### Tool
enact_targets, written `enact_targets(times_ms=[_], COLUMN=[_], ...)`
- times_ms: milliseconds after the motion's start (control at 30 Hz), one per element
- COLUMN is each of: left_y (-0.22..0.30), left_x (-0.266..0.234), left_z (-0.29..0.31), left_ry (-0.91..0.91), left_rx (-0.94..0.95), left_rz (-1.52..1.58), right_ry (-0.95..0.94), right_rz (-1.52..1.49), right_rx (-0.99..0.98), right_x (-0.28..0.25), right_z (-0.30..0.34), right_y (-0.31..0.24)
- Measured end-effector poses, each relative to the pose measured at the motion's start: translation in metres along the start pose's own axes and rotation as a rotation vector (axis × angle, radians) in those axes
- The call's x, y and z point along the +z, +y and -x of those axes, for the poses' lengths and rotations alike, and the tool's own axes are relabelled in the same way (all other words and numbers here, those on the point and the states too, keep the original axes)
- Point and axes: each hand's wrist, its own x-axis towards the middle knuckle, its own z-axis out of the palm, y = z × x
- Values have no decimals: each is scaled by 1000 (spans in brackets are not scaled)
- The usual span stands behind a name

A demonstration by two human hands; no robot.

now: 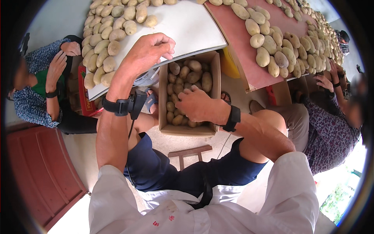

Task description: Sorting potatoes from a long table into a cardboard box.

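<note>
My left hand (150,50) hovers over the near edge of a white tabletop (187,27), its fingers curled in with no potato showing between them. A cardboard box (188,130) of potatoes (194,66) stands on the floor between my knees. Over its middle, my right hand (200,105) reaches in from the right, palm down. Its fingers are apart and bent over the potatoes, touching or just above them; the palm side is hidden. Potatoes (105,45) lie spread along the left of the white tabletop, nearest to my left hand.
A reddish-brown board (233,43) on the right carries many potatoes (280,50). One person (43,82) sits at the left, another (327,117) at the right. A wooden stool (190,151) shows between my legs, and a yellow container (230,64) stands behind the box.
</note>
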Motion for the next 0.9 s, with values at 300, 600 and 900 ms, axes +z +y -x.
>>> enact_targets(times_ms=[300, 600, 900], left_y=[-13, -3, 4], left_x=[2, 7, 11], left_z=[9, 9, 4], left_ry=[39, 111, 39], left_rx=[74, 122, 113], left_rz=[96, 158, 175], right_ry=[-90, 112, 598], right_rz=[-37, -162, -277], right_rx=[110, 334, 626], right_x=[-15, -63, -96], right_z=[-6, 4, 19], right_y=[1, 40, 103])
